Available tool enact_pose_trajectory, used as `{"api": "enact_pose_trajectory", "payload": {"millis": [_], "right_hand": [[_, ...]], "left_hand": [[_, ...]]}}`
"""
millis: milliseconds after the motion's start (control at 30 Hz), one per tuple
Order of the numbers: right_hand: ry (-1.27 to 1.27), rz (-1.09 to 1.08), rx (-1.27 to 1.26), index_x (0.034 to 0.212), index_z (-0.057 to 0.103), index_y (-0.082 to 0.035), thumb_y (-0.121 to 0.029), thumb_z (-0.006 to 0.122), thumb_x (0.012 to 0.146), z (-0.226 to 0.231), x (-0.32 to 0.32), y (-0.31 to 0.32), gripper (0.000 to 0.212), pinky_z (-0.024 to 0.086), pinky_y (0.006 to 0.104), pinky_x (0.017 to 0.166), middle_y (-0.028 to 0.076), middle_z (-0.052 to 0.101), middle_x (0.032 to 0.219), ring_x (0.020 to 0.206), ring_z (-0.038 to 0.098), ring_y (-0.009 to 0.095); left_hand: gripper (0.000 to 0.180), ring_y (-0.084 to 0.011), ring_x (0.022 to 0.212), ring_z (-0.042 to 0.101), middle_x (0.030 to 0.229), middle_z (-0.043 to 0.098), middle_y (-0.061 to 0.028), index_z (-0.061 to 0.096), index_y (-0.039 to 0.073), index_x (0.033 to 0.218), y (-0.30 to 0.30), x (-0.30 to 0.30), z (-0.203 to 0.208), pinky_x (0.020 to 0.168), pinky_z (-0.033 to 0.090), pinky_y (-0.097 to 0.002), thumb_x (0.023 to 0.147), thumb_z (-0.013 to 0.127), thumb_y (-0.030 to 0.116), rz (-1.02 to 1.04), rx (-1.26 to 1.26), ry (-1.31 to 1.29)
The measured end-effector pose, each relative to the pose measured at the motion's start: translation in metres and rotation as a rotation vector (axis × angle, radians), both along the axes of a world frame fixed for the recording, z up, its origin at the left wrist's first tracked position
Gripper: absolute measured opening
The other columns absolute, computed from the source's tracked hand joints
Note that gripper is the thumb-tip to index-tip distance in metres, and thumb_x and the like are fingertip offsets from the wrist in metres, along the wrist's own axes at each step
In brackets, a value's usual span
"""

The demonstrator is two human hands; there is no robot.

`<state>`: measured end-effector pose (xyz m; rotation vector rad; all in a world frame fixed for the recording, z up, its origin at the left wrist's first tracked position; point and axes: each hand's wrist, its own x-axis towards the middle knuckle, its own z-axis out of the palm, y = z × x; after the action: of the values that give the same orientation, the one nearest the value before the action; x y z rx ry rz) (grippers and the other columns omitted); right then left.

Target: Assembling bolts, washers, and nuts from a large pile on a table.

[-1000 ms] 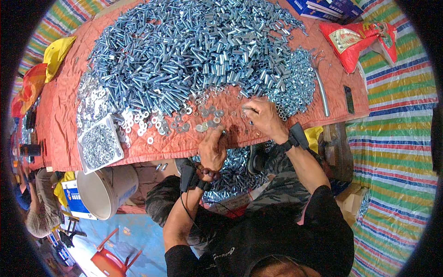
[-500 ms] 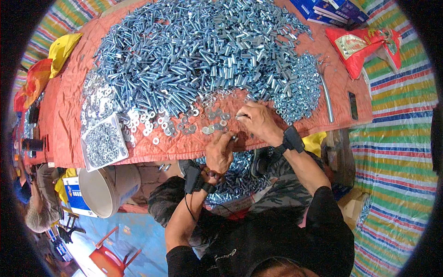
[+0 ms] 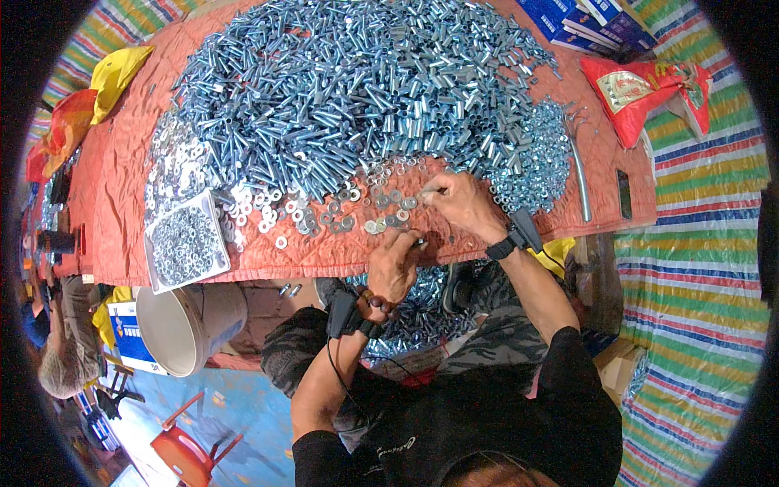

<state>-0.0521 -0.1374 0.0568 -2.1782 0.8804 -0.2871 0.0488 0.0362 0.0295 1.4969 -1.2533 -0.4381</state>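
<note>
Near the front edge of the table, my left hand (image 3: pixel 393 266) is closed round a metal bolt (image 3: pixel 419 242), of which only the shiny end shows. My right hand (image 3: pixel 464 204) is just beyond it, thumb and fingertips pinched together over the cloth; what they hold, if anything, is too small to tell. Loose flat washers (image 3: pixel 375 226) lie left of those fingertips, with thinner rings (image 3: pixel 398 171) behind them. A heap of small nuts (image 3: pixel 531 174) rises right of my right hand. Beyond both hands spreads a large pile of bolts and metal sleeves (image 3: pixel 357 97).
A white tray of small rings (image 3: pixel 219 258) stands at the table's left front. On the right lie a metal tool (image 3: pixel 581 183), a dark flat object (image 3: pixel 623 195) and a red bag (image 3: pixel 621 93). Below the edge are a bucket (image 3: pixel 166 329) and more metal parts (image 3: pixel 426 312).
My left hand has shifted slightly right, still closed round the bolt. The right hand has moved a little right, its fingers still pinched. The whole view has shifted slightly.
</note>
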Motion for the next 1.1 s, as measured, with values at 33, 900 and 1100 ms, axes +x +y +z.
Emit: {"api": "enact_pose_trajectory", "payload": {"millis": [33,900,1100], "right_hand": [[-0.003,0.064,0.019,0.087,0.071,-0.001,-0.017,0.068,0.08,-0.001,0.002,0.003,0.017,0.051,0.035,0.067,0.014,0.069,0.083,0.073,0.066,0.024],[-0.05,0.01,-0.165,0.087,0.069,-0.001,-0.015,0.071,0.079,-0.008,0.002,-0.004,0.016,0.051,0.0377,0.065,0.014,0.068,0.083,0.07,0.066,0.028],[-0.017,0.041,-0.151,0.099,0.067,0.0,-0.012,0.071,0.08,-0.012,0.001,-0.003,0.023,0.052,0.0356,0.065,0.014,0.067,0.083,0.073,0.067,0.026]], "left_hand": [[0.02,-0.0389,0.076,0.062,0.087,0.06,-0.016,0.063,0.005,0.102,0.0,-0.001,-0.001,0.063,0.049,-0.0419,0.082,0.066,0.001,-0.001,0.0,0.001],[0.024,-0.0388,0.079,0.063,0.089,0.061,-0.0171,0.063,0.002,0.102,-0.002,0.0,-0.009,0.066,0.05,-0.0412,0.079,0.064,-0.004,-0.015,0.012,0.006],[0.021,-0.0387,0.08,0.063,0.089,0.063,-0.0178,0.063,0.001,0.1,-0.002,0.0,-0.003,0.066,0.051,-0.0411,0.079,0.066,-0.003,-0.022,0.02,0.048]]}}
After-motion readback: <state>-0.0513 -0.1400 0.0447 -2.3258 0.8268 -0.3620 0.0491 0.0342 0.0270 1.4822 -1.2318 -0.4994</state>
